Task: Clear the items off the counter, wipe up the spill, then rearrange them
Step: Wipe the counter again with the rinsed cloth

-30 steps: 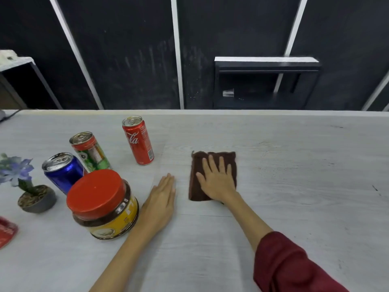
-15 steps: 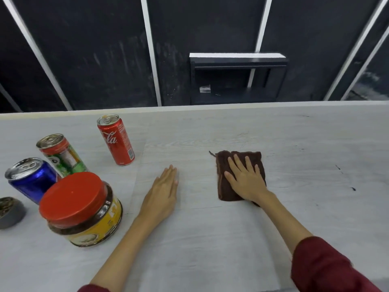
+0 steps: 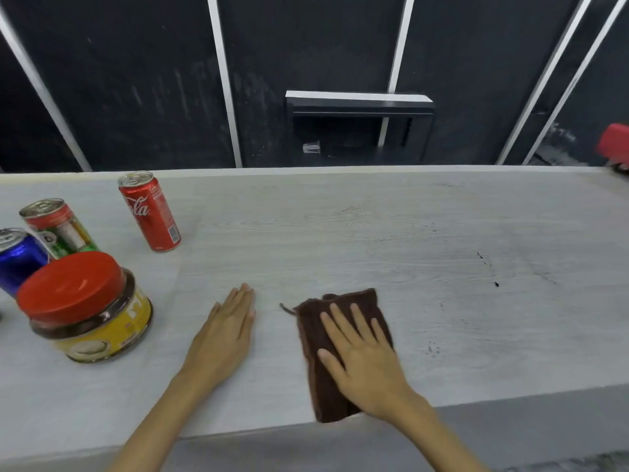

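Note:
My right hand point(image 3: 366, 362) lies flat, fingers spread, pressing a dark brown cloth point(image 3: 321, 386) onto the pale grey counter point(image 3: 408, 233); the cloth's near end reaches the counter's front edge. My left hand point(image 3: 226, 335) rests flat on the counter just left of the cloth, holding nothing. At the left stand a red cola can point(image 3: 149, 211), a green and red can point(image 3: 58, 228), a blue can point(image 3: 17, 258) and a jar with a red lid and yellow label point(image 3: 88, 308).
Small dark specks point(image 3: 495, 283) mark the counter to the right of the cloth. Beyond the far edge is a dark wall with a black shelf unit point(image 3: 359, 127). A red object point(image 3: 614, 143) shows at the far right edge.
My right hand has dragged the cloth toward me, down to the counter's front edge. The left hand stays flat in place. The view has shifted, and the flower pot is out of frame.

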{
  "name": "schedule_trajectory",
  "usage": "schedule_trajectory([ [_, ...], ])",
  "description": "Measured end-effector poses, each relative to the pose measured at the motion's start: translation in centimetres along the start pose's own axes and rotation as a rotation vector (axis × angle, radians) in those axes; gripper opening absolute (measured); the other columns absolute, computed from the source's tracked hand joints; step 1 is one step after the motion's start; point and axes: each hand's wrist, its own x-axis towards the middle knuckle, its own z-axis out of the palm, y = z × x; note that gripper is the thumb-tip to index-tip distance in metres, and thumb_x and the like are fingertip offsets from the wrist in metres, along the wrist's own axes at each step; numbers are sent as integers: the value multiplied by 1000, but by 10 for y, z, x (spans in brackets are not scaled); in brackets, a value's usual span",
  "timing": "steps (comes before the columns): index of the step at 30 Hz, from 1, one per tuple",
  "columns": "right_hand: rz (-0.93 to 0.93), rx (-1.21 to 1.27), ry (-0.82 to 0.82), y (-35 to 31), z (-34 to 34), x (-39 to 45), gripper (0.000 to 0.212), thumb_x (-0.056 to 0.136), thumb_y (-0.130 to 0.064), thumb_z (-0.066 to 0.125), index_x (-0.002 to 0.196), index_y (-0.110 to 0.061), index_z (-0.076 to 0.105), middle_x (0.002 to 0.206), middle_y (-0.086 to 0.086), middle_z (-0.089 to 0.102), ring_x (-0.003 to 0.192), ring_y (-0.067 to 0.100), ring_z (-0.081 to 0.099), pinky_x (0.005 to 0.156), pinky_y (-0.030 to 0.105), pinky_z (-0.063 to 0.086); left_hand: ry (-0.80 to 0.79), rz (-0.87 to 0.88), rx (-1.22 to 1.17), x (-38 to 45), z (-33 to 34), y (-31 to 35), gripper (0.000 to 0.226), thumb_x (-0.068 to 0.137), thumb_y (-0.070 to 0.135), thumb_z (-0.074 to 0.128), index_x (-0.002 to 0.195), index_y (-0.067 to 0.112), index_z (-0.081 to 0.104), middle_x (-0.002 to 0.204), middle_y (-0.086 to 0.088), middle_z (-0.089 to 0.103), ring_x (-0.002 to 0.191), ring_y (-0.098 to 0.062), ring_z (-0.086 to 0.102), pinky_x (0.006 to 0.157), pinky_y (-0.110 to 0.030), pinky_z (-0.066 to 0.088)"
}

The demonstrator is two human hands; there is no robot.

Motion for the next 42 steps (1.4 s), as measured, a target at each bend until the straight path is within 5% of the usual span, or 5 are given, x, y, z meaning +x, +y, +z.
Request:
schedule_trajectory([
  [4, 36, 107, -20, 78, -14, 0, 104, 59, -78, -27, 147, -32, 0, 157, -11, -6, 146, 19, -8, 117, 40, -2, 53, -18, -62, -12, 11, 24, 49, 99, 30, 21, 146, 18, 15, 154, 8, 11, 135, 5, 5, 114, -21, 1],
  [10, 4, 139, -4, 43, -13, 50, 65, 95, -52, 23, 150, -22, 5, 159, 3, -2, 145, 33, -9, 116, 51, -5, 151, -133, -185, -23, 14, 41, 48, 98, 31, 28, 145, 19, 22, 154, 4, 20, 142, -9, 17, 116, -26, 9],
  [21, -19, 82, 75, 109, -10, -32, 108, 55, -82, -25, 147, -36, 9, 157, -12, 2, 147, 21, -1, 117, 40, 2, 79, -107, -107, -26, 16, 60, 53, 97, 36, 31, 146, 23, 15, 154, 11, 12, 143, -9, 10, 115, -27, 5],
  [27, 192, 83, 35, 130, -25, 33, 67, 93, -57, 21, 149, -24, 5, 159, 1, 0, 146, 30, -3, 117, 50, 2, 37, -96, 5, -14, 14, 45, 55, 97, 40, 27, 147, 23, 12, 156, 6, 7, 144, -7, 3, 118, -30, 2],
  [42, 14, 87, -1, 59, -17, 125, 68, 94, -57, 21, 149, -24, 3, 159, 0, -2, 146, 29, -6, 116, 48, -2, -32, -107, 92, 13, 14, 24, 52, 97, 41, 15, 146, 29, -1, 154, 13, -9, 141, 0, -11, 117, -29, -8],
])
